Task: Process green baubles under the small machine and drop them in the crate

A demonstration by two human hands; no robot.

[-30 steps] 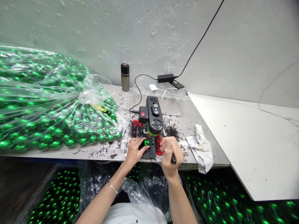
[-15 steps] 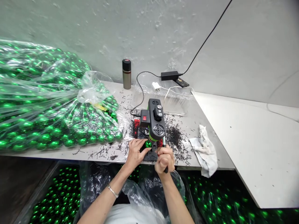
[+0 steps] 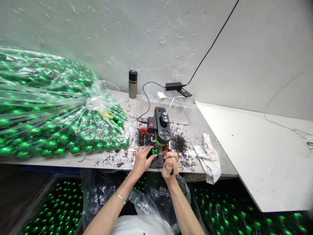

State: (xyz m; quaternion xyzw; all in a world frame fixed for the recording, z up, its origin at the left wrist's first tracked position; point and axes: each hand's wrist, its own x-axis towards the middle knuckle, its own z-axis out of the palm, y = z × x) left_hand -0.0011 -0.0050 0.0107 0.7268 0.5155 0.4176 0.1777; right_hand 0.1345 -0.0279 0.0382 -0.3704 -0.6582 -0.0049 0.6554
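Observation:
A small black bench drill press (image 3: pixel 162 125) with a red switch stands near the table's front edge. Beneath its head sits a shiny green ball (image 3: pixel 154 150). My left hand (image 3: pixel 141 159) has its thumb and fingers closed around that ball from the left. My right hand (image 3: pixel 170 164) is wrapped round the lever handle (image 3: pixel 171 171) at the right side of the press. The contact between the tool's tip and the ball is hidden by the head. Black shavings (image 3: pixel 179 143) are heaped right of the press.
A clear plastic bag of green balls (image 3: pixel 52 143) fills the table's left. Behind stand a flask (image 3: pixel 132 84), a power adapter (image 3: pixel 173 86) and a clear plastic tray (image 3: pixel 182 117). A white rag (image 3: pixel 209 158) hangs over the front edge. More green balls (image 3: pixel 60 202) lie below.
The view has shifted slightly to the right, and the rag and white panel appear further left. Both hands keep their holds on the ball and the lever handle.

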